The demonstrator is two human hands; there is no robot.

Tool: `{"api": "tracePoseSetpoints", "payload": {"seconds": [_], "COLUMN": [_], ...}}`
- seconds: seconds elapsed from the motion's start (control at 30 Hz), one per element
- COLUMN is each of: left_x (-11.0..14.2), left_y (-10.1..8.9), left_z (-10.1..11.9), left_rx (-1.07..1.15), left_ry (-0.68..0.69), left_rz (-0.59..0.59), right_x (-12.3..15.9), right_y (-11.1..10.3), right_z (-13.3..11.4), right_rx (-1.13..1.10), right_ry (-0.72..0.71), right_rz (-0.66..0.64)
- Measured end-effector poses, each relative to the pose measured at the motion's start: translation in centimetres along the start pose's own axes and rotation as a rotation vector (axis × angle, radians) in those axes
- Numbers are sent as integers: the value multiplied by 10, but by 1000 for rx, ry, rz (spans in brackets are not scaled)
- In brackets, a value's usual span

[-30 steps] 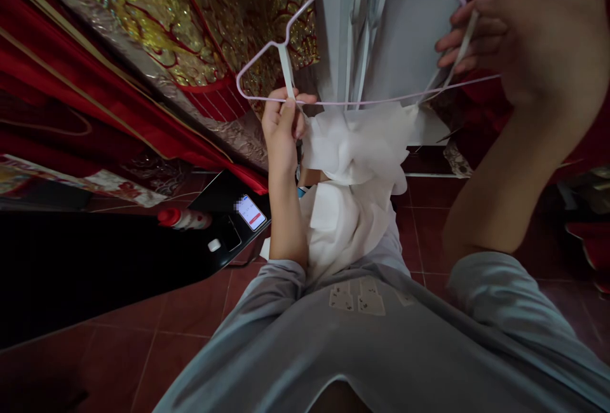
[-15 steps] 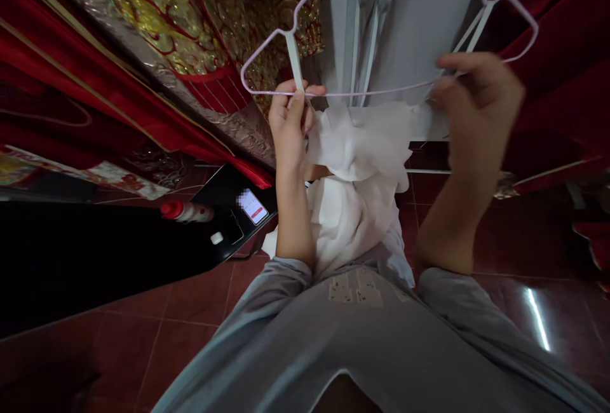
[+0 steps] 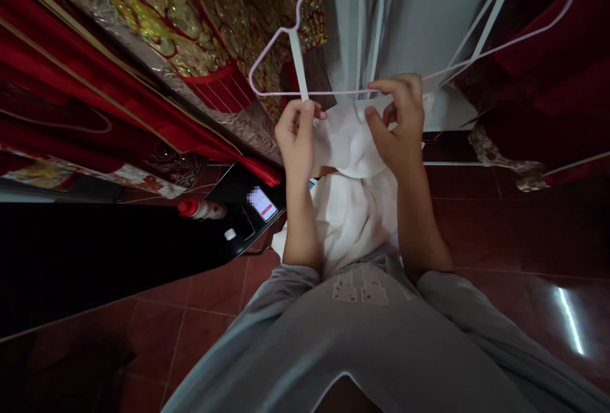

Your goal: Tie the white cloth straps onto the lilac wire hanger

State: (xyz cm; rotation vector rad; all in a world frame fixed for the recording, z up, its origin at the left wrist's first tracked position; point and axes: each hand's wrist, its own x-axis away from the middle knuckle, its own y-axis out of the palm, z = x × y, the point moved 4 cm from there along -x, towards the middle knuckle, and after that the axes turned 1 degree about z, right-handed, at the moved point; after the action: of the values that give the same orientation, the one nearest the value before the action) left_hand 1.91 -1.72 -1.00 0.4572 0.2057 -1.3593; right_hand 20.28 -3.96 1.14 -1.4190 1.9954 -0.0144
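Note:
A thin pale pink hanger [image 3: 333, 93] spans the top of the view, tilted up on the right. A white strap [image 3: 298, 57] loops over its left notch, and my left hand [image 3: 296, 136] pinches the lower end of that strap. A second white strap [image 3: 493, 16] hangs over the right notch. My right hand [image 3: 399, 124] is at the hanger's bottom bar near the middle, thumb and index finger apart, its index fingertip at the bar. Below both hands a white ruffled garment [image 3: 352, 209] hangs down in folds against my front.
Sequined gold and red garments [image 3: 210, 38] hang close on the left, dark red cloth [image 3: 528, 101] on the right. A black table [image 3: 143, 254] at left bears a phone [image 3: 263, 203], a red-capped bottle [image 3: 203, 209] and a small white case [image 3: 230, 234]. The floor [image 3: 214, 292] is red tile.
My right hand has moved left from near the right strap to the middle of the bar. The hanger's right end has risen and shifted right. My left hand keeps its strap, slightly lower.

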Motion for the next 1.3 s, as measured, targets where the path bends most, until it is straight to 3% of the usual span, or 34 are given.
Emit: {"api": "tracePoseSetpoints", "payload": {"seconds": [0.1, 0.23, 0.33, 0.43, 0.57, 0.63, 0.7, 0.83, 0.93, 1.0, 1.1, 1.13, 1.3], "left_x": [-4, -25, -46, -62, -63, -56, -48, -33, -28, -28, -30, -30, -32], "left_y": [0, 16, 18, -8, -52, -58, -45, 1, 14, 13, 8, 7, 7], "left_z": [32, 90, 112, 99, 52, 33, 22, 19, 18, 17, 17, 17, 14], "left_rx": [140, 446, 621, 558, 316, 227, 188, 241, 288, 289, 269, 263, 234], "left_ry": [-46, -268, -387, -302, -154, -143, -171, -161, -154, -139, -115, -114, -86], "left_rz": [-4, -89, -95, 67, 285, 348, 272, 31, 29, 43, 30, 30, 41], "right_x": [1, -2, -3, -1, 0, -1, -2, 0, 3, 0, -10, -16, -48], "right_y": [-3, -11, -11, -7, -5, -3, 0, 8, 8, -7, -41, -50, -66], "right_z": [0, -5, -9, -10, -10, -11, -13, -20, -20, -11, 14, 22, 25], "right_rx": [3, -61, -130, -145, -149, -154, -165, -201, -225, -248, -335, -385, -479], "right_ry": [19, -29, -97, -100, -79, -85, -97, -139, -153, -118, 12, 54, 162], "right_rz": [-7, -29, -50, -87, -69, -71, -81, -86, -68, 137, 563, 615, 351]}}
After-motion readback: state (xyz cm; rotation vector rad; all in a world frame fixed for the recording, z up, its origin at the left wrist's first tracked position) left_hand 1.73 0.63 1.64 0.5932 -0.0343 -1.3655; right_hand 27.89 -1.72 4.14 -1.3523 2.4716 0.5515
